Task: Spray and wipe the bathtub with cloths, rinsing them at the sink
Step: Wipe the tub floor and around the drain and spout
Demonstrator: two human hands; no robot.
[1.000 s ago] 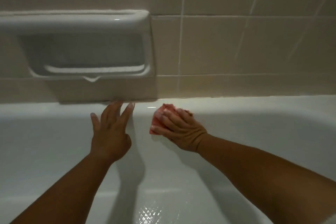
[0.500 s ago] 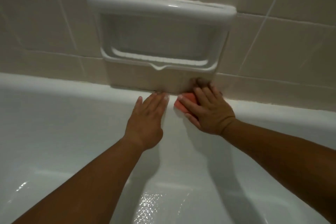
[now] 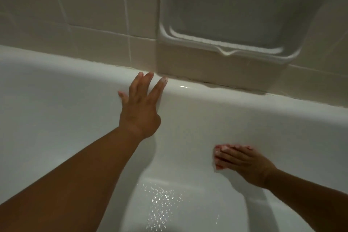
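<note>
Left hand (image 3: 140, 107), fingers spread, rests on glossy white bathtub (image 3: 56, 109) wall; right hand (image 3: 243, 162), fingers straight, presses pink cloth (image 3: 220, 146).

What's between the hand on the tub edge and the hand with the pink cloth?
Only bare white bathtub wall lies between the left hand and the right hand pressing the pink cloth, seen in the head view.

Home bathroom: white bathtub (image 3: 56, 111), tiled wall (image 3: 84, 5), soap dish (image 3: 244, 15).
</note>
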